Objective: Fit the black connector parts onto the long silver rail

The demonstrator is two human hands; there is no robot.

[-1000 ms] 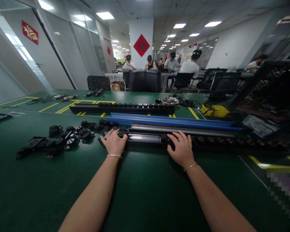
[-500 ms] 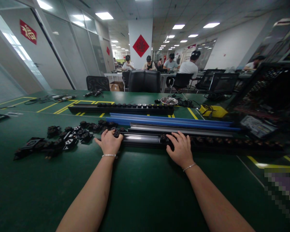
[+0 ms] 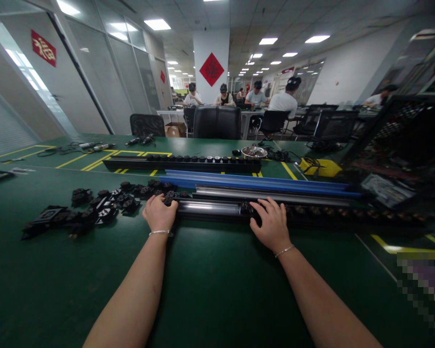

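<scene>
A long black rail (image 3: 208, 218) with a shiny silver channel lies across the table in front of me. My left hand (image 3: 159, 212) is closed around a small black module (image 3: 169, 197) at the left end of the rail; the fingers partly hide it. My right hand (image 3: 271, 224) straddles the rail farther right, thumb on the near side and fingers over the top. Its index fingertip is beside another black module (image 3: 245, 208) seated in the channel. A row of similar modules (image 3: 333, 211) fills the rail to the right of that hand.
Several loose black modules (image 3: 105, 205) lie heaped at the left. Behind the rail are a silver strip (image 3: 268, 194), a blue profile (image 3: 253, 180) and another filled rail (image 3: 181, 165). A metal bowl (image 3: 253, 152) and a yellow object (image 3: 319, 167) stand farther back. Several people sit beyond the table.
My left hand has moved a little to the left along the rail with the black module, baring more of the silver channel. My right hand has stayed in place.
</scene>
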